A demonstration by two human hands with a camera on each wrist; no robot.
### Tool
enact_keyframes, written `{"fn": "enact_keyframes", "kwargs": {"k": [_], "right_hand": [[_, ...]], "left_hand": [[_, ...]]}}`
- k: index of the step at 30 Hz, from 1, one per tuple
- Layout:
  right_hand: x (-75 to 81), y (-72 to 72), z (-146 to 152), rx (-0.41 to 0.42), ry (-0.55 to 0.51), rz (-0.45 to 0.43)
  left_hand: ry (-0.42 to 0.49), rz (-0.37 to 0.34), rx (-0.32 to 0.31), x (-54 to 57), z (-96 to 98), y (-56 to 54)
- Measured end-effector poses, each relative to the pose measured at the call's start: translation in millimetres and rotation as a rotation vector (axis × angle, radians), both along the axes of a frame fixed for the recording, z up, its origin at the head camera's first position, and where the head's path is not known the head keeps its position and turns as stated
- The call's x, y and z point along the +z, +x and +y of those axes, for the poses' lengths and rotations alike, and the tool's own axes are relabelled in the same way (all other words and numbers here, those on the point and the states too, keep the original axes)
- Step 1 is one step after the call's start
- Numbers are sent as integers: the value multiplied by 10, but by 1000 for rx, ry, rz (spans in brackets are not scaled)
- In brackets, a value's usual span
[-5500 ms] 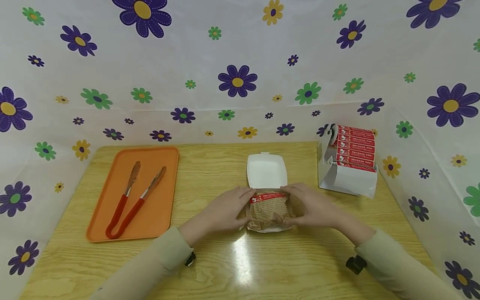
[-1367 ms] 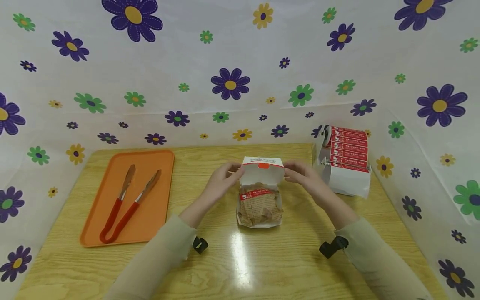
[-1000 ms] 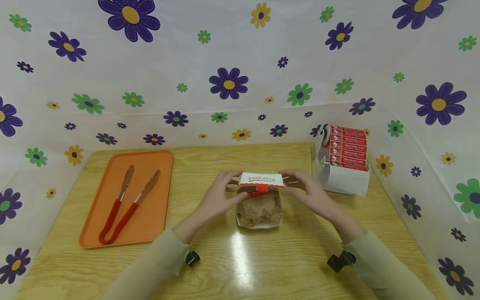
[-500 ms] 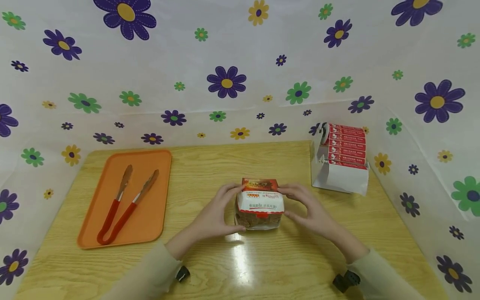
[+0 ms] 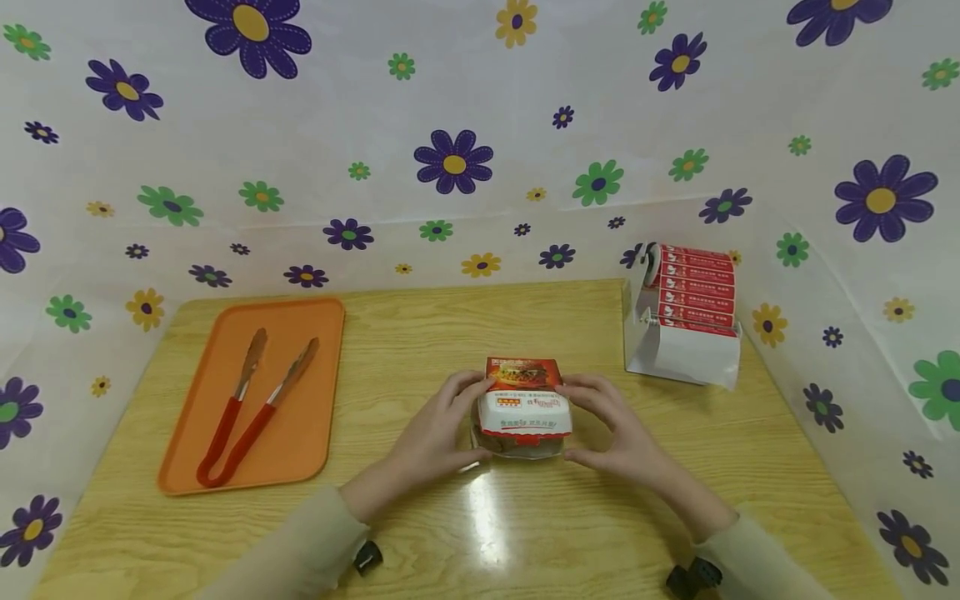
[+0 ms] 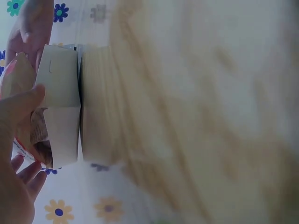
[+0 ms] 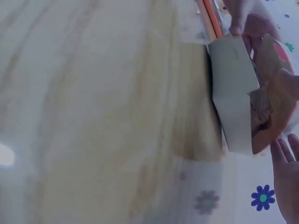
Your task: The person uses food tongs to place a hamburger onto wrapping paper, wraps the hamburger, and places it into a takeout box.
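A cardboard burger box [image 5: 523,417] stands on the table, its printed red and white lid folded down over the base, with a gap between lid and base at the front. Inside, the brown paper wrapping [image 7: 259,109] of a burger shows through the gap in both wrist views. My left hand [image 5: 435,435] holds the left side, fingers along the lid and thumb low near the front corner. On the opposite side my right hand [image 5: 624,433] holds the box likewise, fingers at the lid's edge, thumb near the front right corner. The lid's front tab [image 5: 527,441] hangs outside the base.
On the left lies an orange tray [image 5: 300,450] bearing red-handled metal tongs [image 5: 243,437]. A white dispenser [image 5: 693,354] with a roll of red labels [image 5: 697,287] stands at the back right. Flowered cloth [image 5: 360,100] encloses the wooden table [image 5: 420,329] behind and at the sides.
The lid, earlier standing open behind the wrapped burger, has swung forward and down over it. Both hands moved from the base to the lid, then came forward with it.
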State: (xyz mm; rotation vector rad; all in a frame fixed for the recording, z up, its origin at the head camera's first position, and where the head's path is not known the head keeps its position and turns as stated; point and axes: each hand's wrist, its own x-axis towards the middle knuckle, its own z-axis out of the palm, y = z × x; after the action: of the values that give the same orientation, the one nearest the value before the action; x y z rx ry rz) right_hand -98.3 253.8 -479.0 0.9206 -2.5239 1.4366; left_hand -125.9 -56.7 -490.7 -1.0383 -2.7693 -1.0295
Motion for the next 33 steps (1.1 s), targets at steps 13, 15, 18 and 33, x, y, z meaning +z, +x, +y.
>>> {"fn": "enact_keyframes", "kwargs": {"k": [13,15,18,33], "right_hand": [[-195,67,-192,-135,87,207],[-209,60,-202,-145,74,232],[-217,51,-211,-150,54,251],[-257,14,-131,-143,152,332]], "left_hand": [[40,76,61,-69,91,-12],[40,82,64,-80,98,-19],[40,89,64,-90,101,-27],[-154,197,-25,-63,40,-109]]}}
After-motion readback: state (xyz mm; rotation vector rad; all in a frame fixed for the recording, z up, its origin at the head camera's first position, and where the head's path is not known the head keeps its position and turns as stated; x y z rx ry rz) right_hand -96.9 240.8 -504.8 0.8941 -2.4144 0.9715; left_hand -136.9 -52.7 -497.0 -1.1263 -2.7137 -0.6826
